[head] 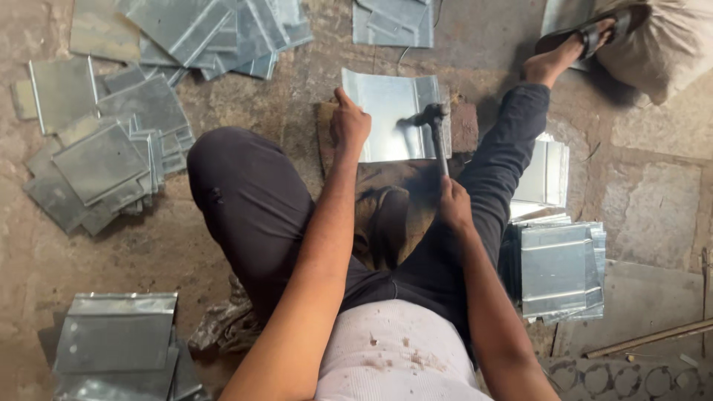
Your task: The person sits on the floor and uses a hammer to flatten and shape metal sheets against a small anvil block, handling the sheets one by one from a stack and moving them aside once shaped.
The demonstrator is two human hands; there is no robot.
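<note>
Your right hand [454, 204] is gripping a hammer [437, 134] by its handle, long axis running straight away from you, head resting on the metal sheet [386, 115]. Your left hand [349, 122] is pressing fingers-closed on the sheet's left edge, which is lying atop the block [464, 126] between your legs.

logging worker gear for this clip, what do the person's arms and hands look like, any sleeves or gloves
Both arms are bare to the frame edge: no sleeves show. The left hand and right hand wear no gloves, and no rings, watch or bands can be seen. The fingers are uncovered.
</note>
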